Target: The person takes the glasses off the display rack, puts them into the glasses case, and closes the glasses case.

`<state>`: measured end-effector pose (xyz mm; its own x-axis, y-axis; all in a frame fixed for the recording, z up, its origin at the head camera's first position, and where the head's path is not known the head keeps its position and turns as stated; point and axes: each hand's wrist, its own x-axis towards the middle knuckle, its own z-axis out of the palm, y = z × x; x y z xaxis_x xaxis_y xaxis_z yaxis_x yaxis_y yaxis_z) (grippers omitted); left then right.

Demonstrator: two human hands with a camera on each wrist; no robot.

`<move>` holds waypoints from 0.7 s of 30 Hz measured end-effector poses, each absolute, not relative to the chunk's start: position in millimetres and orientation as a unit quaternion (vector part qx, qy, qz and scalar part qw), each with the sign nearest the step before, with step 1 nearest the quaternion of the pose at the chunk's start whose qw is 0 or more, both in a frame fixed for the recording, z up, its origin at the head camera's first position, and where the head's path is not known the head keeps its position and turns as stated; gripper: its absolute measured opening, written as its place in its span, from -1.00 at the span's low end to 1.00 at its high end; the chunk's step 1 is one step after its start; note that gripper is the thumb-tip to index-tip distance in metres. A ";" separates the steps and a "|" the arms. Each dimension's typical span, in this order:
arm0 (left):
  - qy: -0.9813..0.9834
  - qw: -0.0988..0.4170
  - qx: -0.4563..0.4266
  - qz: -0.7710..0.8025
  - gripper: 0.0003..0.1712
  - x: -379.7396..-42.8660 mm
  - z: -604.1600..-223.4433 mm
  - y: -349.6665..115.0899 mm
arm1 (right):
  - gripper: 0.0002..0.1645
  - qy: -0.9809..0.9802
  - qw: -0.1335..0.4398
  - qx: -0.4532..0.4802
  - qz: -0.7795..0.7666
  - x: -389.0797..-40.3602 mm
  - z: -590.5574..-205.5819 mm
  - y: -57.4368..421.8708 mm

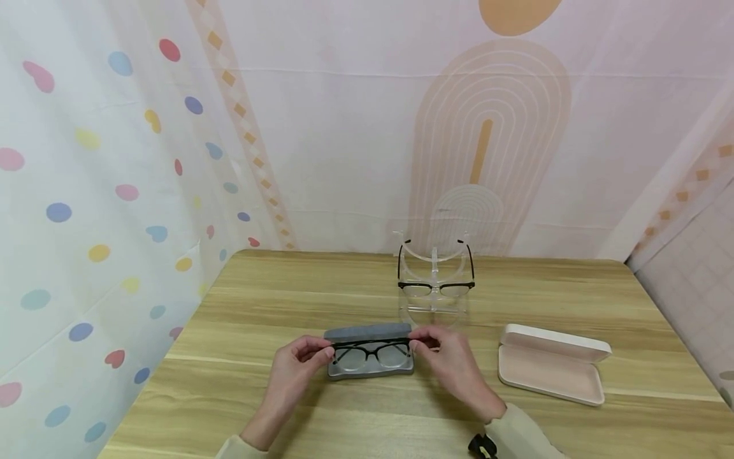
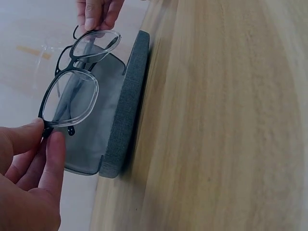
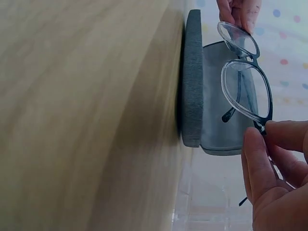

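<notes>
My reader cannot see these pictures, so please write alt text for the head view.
Fingers of the left hand and right hand hold glasses by both ends over an open grey case on a wooden table. Farther back stands a clear rack holding another pair; an open pale case lies at right.

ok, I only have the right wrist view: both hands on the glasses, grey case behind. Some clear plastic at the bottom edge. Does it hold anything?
Observer: Yes. In the head view, a second pair of glasses rests on that clear stand, behind the grey case and a bit to its right.
Operator: Copy. Anything else on the table, right side?
Observer: A white case, to the right of the right hand and apart from it.
Operator: Open or closed?
Observer: Open. Its lid stands up along the far side, and the lining is pale pink.
</notes>
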<state>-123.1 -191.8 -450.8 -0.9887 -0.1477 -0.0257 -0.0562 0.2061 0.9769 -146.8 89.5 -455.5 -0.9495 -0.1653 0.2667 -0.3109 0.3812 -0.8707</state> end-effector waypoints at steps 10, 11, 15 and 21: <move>-0.787 0.037 0.076 -0.611 -0.85 -128.1 -456.5 -193.9 | -0.91 -0.837 0.045 0.114 0.533 -151.8 -459.8 84.8; -0.788 0.037 0.078 -0.609 -0.86 -128.9 -457.2 -193.8 | -0.91 -0.838 0.044 0.112 0.532 -152.7 -460.5 84.6; -0.791 0.038 0.080 -0.606 -0.87 -131.6 -459.8 -193.4 | -0.92 -0.843 0.044 0.108 0.526 -155.5 -462.3 83.8; -0.799 0.035 0.080 -0.595 -0.86 -133.6 -462.7 -195.1 | -0.96 -0.847 0.050 0.118 0.516 -157.9 -464.8 82.7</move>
<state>-133.6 -195.1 -462.7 -0.9848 -0.1694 -0.0383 -0.0851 0.2781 0.9568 -157.9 82.7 -464.8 -0.9671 -0.1486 0.2066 -0.2517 0.4393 -0.8623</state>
